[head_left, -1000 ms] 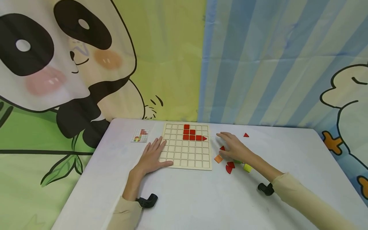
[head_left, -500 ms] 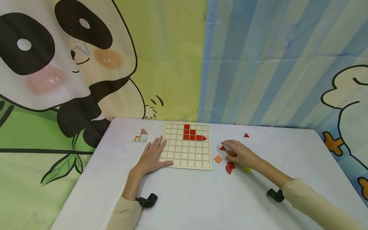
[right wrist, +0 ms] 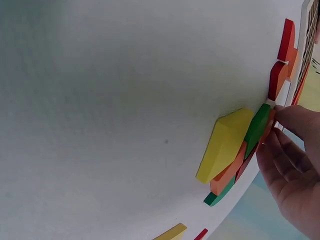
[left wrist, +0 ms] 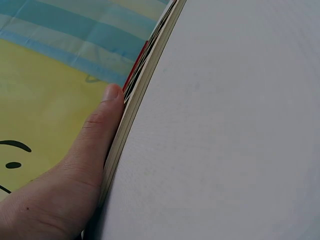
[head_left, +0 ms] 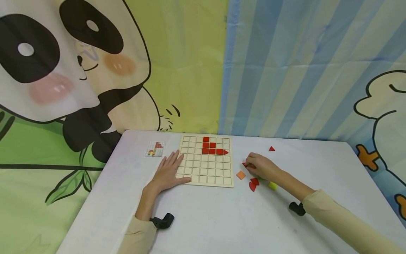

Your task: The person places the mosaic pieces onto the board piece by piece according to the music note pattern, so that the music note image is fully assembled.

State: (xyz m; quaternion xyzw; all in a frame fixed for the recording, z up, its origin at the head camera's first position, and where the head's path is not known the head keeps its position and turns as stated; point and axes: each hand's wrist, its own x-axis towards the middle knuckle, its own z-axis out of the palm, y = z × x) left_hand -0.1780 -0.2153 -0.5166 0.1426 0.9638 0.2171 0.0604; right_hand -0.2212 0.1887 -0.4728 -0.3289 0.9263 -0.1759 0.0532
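Observation:
My left hand (head_left: pixel 167 173) rests on the left edge of a wooden grid board (head_left: pixel 203 171), fingers spread. In the left wrist view its thumb lies along the board's edge. Red pieces (head_left: pixel 209 151) fill several squares in the board's upper part, one with a pointed end. To the board's right, my right hand (head_left: pixel 262 166) reaches down to a cluster of loose blocks. Its thumb and fingers pinch a small orange-red block (right wrist: pixel 267 131), beside a green block (right wrist: pixel 257 125) and a yellow block (right wrist: pixel 225 145). A red triangle's tip (head_left: pixel 244 164) shows at the fingertips.
A small pattern card (head_left: pixel 154 149) lies left of the board. An orange square (head_left: pixel 240 175), red rounded pieces (head_left: pixel 252 186) and a yellow block (head_left: pixel 272 185) lie near the right hand. Farther back is a red triangle (head_left: pixel 271 148). A printed cloth backdrop (head_left: pixel 196 70) stands behind the table.
My right hand has drawn back from near the board to the loose blocks, and its outstretched fingers have closed on the orange-red one. My left hand stays put.

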